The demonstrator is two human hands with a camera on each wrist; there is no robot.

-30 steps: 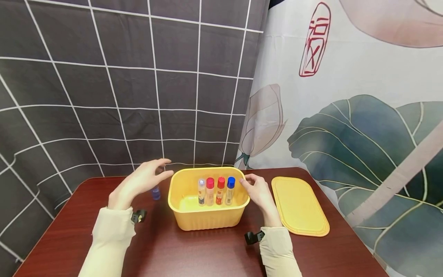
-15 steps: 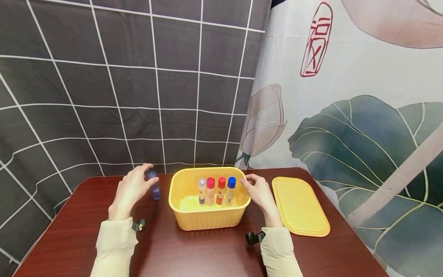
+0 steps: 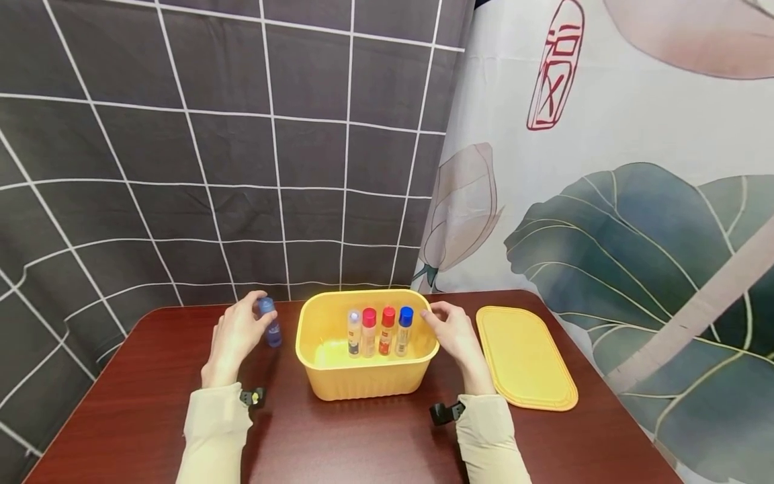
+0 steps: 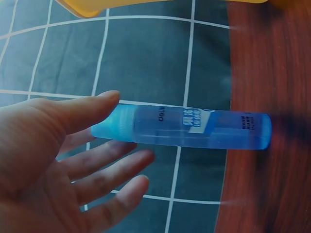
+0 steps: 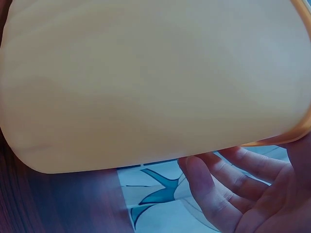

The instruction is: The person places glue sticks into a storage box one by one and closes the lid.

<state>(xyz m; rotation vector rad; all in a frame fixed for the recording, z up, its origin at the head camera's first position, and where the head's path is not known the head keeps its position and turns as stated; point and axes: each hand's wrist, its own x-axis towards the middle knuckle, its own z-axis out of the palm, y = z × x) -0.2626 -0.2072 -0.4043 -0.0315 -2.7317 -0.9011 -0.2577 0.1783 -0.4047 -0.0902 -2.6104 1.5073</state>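
Observation:
A slim blue glue bottle [image 4: 189, 127] stands upright on the table, left of a yellow plastic box [image 3: 365, 384]. My left hand [image 3: 232, 336] pinches its cap [image 4: 119, 123] between thumb and index finger, the other fingers spread loosely. At the box's right end, my right hand [image 3: 455, 337] grips the rim, thumb over the edge and fingers against the outside wall [image 5: 146, 97]. Inside the box stand more glue bottles in a row: a clear-capped one [image 3: 353, 334], a pink-capped one [image 3: 368, 333], a red-capped one [image 3: 386, 332] and a blue-capped one [image 3: 403, 333].
A flat yellow lid [image 3: 526, 356] lies on the dark red table [image 3: 338, 444], right of the box. Behind the table hang a grey checked cloth [image 3: 314, 161] and a white cloth with a lotus print [image 3: 629, 249].
My left hand has come down and left from beside the box's rim to the blue glue bottle and taken its cap. The right hand keeps its place on the box.

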